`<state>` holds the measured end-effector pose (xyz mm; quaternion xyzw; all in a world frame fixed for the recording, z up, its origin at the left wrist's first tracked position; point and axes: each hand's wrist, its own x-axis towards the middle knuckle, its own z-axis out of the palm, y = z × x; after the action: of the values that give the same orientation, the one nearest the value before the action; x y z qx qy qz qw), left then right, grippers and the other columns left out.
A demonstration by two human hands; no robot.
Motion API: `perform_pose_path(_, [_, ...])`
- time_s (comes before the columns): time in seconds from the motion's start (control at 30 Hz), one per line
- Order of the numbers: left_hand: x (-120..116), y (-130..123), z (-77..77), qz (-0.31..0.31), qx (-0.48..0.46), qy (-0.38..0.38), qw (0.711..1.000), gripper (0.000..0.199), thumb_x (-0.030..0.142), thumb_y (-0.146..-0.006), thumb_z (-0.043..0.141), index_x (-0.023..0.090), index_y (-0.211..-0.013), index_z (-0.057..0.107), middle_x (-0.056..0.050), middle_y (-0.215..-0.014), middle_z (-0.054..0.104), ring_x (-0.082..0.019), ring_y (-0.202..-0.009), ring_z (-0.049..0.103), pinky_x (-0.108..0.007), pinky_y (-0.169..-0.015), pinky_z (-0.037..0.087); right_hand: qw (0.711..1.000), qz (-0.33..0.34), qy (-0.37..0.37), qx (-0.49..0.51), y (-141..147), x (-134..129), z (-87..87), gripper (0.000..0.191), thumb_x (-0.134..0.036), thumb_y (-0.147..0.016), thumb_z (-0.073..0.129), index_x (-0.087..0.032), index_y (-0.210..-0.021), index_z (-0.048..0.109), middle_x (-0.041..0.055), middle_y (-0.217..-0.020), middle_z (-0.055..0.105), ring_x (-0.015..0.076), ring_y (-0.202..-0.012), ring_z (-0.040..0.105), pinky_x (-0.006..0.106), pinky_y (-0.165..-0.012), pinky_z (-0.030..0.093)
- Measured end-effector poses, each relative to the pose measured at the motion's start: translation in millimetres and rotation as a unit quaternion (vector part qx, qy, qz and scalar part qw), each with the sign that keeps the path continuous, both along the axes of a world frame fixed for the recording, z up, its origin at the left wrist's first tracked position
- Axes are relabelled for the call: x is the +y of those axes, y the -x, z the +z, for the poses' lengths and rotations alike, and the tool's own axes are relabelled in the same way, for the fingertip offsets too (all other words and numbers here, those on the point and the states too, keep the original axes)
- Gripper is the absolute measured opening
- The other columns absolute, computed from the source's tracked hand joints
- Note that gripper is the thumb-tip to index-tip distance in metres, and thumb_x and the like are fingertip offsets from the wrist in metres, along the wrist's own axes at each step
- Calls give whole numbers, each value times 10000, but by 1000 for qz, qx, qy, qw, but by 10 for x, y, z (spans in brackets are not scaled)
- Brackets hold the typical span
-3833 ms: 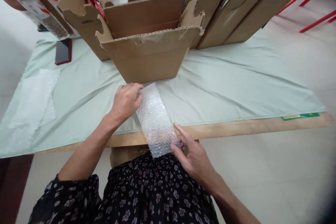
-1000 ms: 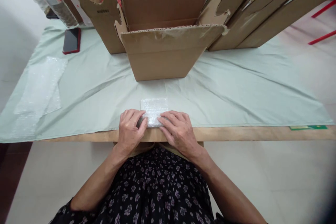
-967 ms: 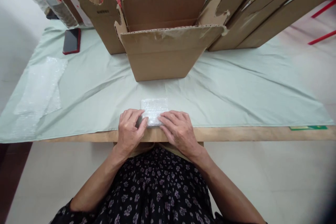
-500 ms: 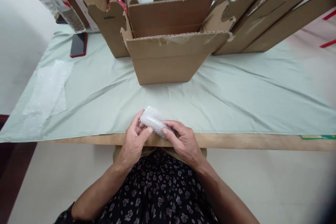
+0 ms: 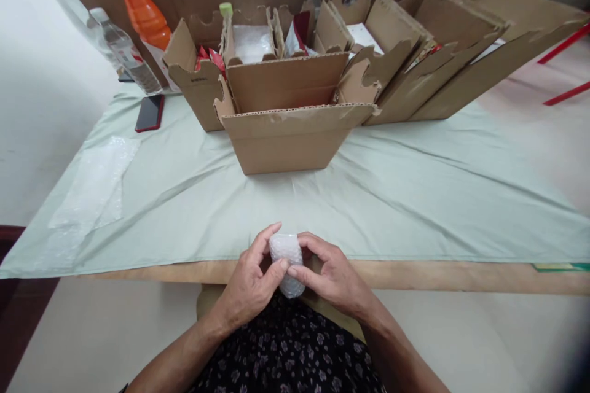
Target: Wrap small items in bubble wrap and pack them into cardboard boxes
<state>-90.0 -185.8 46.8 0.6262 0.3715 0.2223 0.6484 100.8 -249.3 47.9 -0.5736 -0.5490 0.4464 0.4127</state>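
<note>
A small roll of bubble wrap is held between both hands at the table's front edge, its long side pointing away from me. My left hand grips it from the left, with the thumb pressed on top and the index finger stretched along its far end. From the right, my right hand pinches it between thumb and fingers. Whether anything lies inside the wrap cannot be seen. Beyond the hands stands an open cardboard box, its floor hidden by the front wall.
Flat bubble wrap sheets lie at left on the green cloth, below a phone. An orange-capped bottle and a clear bottle stand behind. Several filled cardboard boxes line the back. Red bars show at right.
The bubble wrap roll has turned from slanting to nearly upright in view, and both hands have shifted their grip on it. The view has tilted up, showing more bottles behind the boxes.
</note>
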Motion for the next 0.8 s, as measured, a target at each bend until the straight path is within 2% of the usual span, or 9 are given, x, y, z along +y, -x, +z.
perform_pose_path(0.17, [64, 20, 70, -111, 19, -139, 984, 527, 267, -1026, 555, 193, -1546, 501, -140, -1435, 706, -269, -1270, 714, -399, -1085, 584, 998, -2, 35, 52, -72, -20, 37, 462, -349, -869, 735, -216, -1305, 658, 61, -1201, 751, 208, -1058, 700, 323, -926, 550])
perform_pose_path(0.23, [119, 38, 111, -147, 61, -221, 962, 538, 263, -1022, 563, 206, -1551, 493, -140, -1418, 716, -274, -1233, 730, -419, -1057, 602, 998, 22, 41, 45, -119, -13, 104, 352, -320, -875, 706, -219, -1212, 700, 47, -1149, 762, 202, -1031, 703, 309, -907, 549])
perform_pose_path(0.3, [223, 49, 177, -152, 91, -313, 933, 560, 287, -1009, 609, 214, -1551, 485, -125, -1297, 762, -261, -1123, 758, -410, -975, 634, 999, 29, 42, 19, -178, -2, 180, 219, -300, -881, 673, -216, -1076, 726, 29, -1026, 761, 186, -945, 697, 293, -855, 542])
perform_pose_path(0.4, [522, 23, 362, -57, 81, -481, 871, 544, 288, -984, 666, 208, -1502, 521, -129, -1253, 745, -263, -1141, 729, -422, -991, 623, 999, 8, 37, -23, -288, 11, 268, 160, -308, -883, 653, -216, -992, 726, 18, -923, 742, 175, -856, 678, 277, -767, 529])
perform_pose_path(0.5, [966, -83, 632, 80, 73, -636, 764, 546, 243, -953, 701, 202, -1477, 551, -169, -1431, 654, -327, -1393, 600, -519, -1166, 509, 998, -18, 22, -53, -402, 22, 304, 171, -355, -899, 668, -220, -985, 728, 13, -857, 726, 165, -783, 663, 267, -706, 525])
perform_pose_path(0.57, [1273, -186, 790, 133, 68, -689, 709, 588, 228, -926, 722, 201, -1488, 550, -166, -1483, 628, -361, -1489, 518, -556, -1218, 445, 997, -34, 5, -70, -469, 28, 324, 193, -391, -914, 684, -223, -995, 737, 13, -828, 725, 164, -756, 667, 268, -702, 540])
perform_pose_path(0.67, [1593, -326, 886, 161, 74, -707, 685, 497, 184, -923, 685, 181, -1414, 610, -142, -1369, 706, -364, -1465, 549, -553, -1199, 450, 995, -42, -23, -93, -583, 15, 408, 186, -413, -941, 687, -247, -993, 752, 27, -847, 752, 180, -760, 699, 282, -696, 575])
perform_pose_path(0.73, [1660, -375, 841, 153, 69, -709, 685, 352, 126, -922, 647, 192, -1265, 685, -94, -1178, 773, -337, -1374, 631, -539, -1171, 470, 991, -62, -53, -105, -702, -24, 515, 148, -418, -938, 707, -288, -982, 760, 35, -877, 770, 204, -759, 723, 303, -670, 601])
perform_pose_path(0.8, [1630, -381, 738, 140, 52, -716, 682, 283, 81, -907, 634, 222, -1139, 714, -48, -1041, 791, -307, -1287, 685, -541, -1177, 452, 977, -130, -94, -137, -875, -75, 656, 124, -439, -921, 728, -355, -1005, 763, 46, -914, 782, 249, -766, 747, 348, -634, 625])
